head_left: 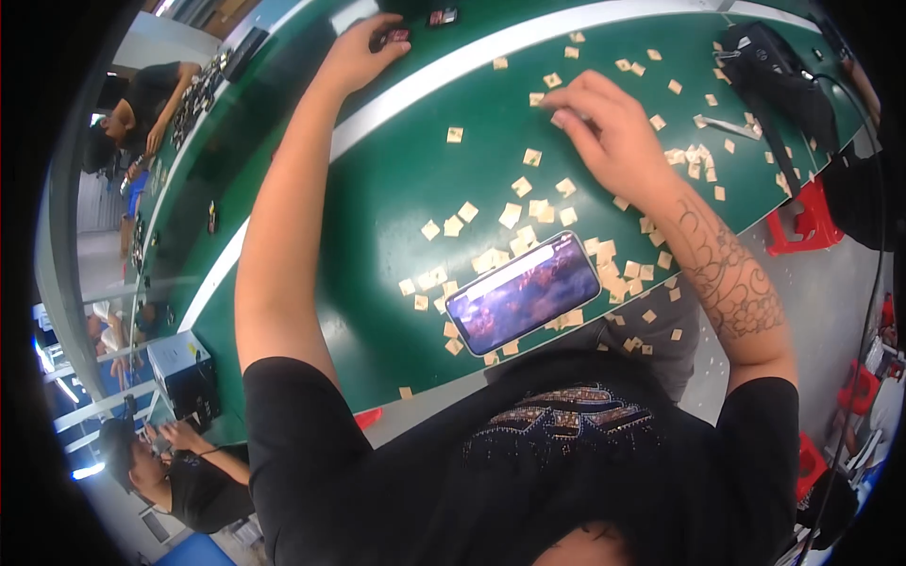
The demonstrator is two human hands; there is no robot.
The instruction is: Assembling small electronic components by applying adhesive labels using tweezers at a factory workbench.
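Observation:
My left hand (363, 52) reaches over the far edge of the green table (377, 208), its thumb and fingers closed around a small dark piece with red on it (400, 36). A similar small dark-and-red piece (442, 17) lies just to its right. Over the table, my right hand (604, 123) is half curled, with thumb and index fingertips slightly apart. Its index fingertip is at the edge of a small cream square (536, 99); I cannot tell whether it touches. Nearer me, a phone (524, 294) with a lit screen lies on more cream squares.
Many cream squares are scattered over the table, with a heap (694, 158) at the right. A black bag (769, 80) and tweezers-like metal tool (729, 125) lie far right. A white strip (425, 90) crosses the table. Other people work at the left; red stools (807, 222) stand right.

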